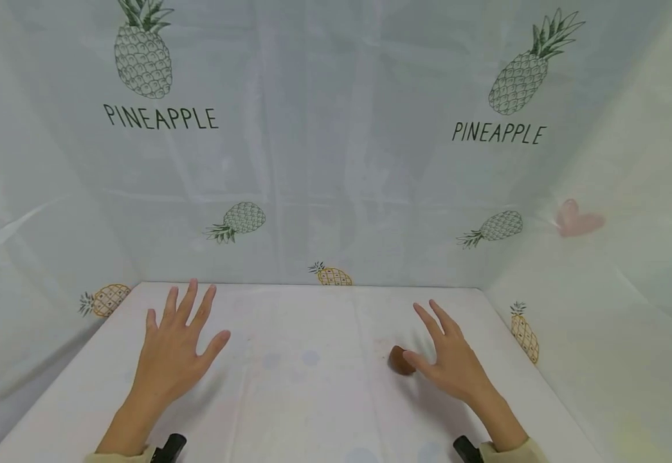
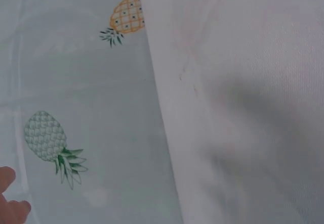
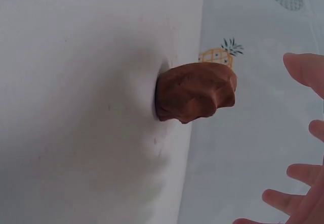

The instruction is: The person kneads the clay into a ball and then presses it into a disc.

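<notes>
A white table (image 1: 312,386) is enclosed on three sides by pale curtains printed with pineapples (image 1: 143,58) and the word PINEAPPLE, and nothing is seen between either hand and the brown lump (image 1: 400,361). The lump is found on the table right of centre, just beside the thumb of the right hand (image 1: 454,366); it is rounded and irregular, so no clear long axis or pointing direction can be told. Both the right hand and the left hand (image 1: 173,357) are held with fingers spread, nothing being gripped.
</notes>
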A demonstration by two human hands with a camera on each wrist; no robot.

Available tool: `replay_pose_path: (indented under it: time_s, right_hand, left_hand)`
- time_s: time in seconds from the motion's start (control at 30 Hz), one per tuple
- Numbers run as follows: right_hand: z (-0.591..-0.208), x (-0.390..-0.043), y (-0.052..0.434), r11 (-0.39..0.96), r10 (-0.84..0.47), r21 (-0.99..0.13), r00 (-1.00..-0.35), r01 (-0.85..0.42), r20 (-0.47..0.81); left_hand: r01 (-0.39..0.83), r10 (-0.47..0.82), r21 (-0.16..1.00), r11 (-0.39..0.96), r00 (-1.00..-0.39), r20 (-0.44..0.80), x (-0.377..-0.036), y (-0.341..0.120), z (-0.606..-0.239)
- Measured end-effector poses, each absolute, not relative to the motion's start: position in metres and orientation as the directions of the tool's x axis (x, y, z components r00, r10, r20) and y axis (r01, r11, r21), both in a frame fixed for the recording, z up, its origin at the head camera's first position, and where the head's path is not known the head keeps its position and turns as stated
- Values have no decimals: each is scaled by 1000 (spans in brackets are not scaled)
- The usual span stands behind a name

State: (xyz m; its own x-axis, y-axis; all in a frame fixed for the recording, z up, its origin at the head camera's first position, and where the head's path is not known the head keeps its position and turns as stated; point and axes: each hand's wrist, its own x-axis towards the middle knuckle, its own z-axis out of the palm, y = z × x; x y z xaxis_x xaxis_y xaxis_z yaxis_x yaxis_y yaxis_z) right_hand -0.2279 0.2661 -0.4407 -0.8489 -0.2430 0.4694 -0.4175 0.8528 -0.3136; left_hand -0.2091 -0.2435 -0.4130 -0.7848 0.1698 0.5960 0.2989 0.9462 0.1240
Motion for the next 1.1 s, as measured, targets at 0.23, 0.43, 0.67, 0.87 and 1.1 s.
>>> replay_pose_path:
  time_s: [0.23,0.43,0.67,0.87,1.1]
  right_hand:
    - [-447,-230,258,788,-250,-443,-879,-428,405]
    - [-455,-234,254,744,-261,-522,-900,-417,348]
    - [-462,-239,251,703,-271,-569,-900,-427,341]
    - [-465,-240,249,679,-294,-593,-901,-432,319]
    - [-469,-241,246,669,-314,-592,-893,-448,322]
  left_hand:
    - [333,155,232,914,-816,557,-210,-229,-414]
    - [357,150,313,880,-834,531,-214,-218,-417]
    - [370,157,397,840,-866,475,-222,-202,-423]
    - [384,157,493,781,-884,440,-224,-188,-426]
    - [410,168,593,693,-892,420,-227,-169,-428]
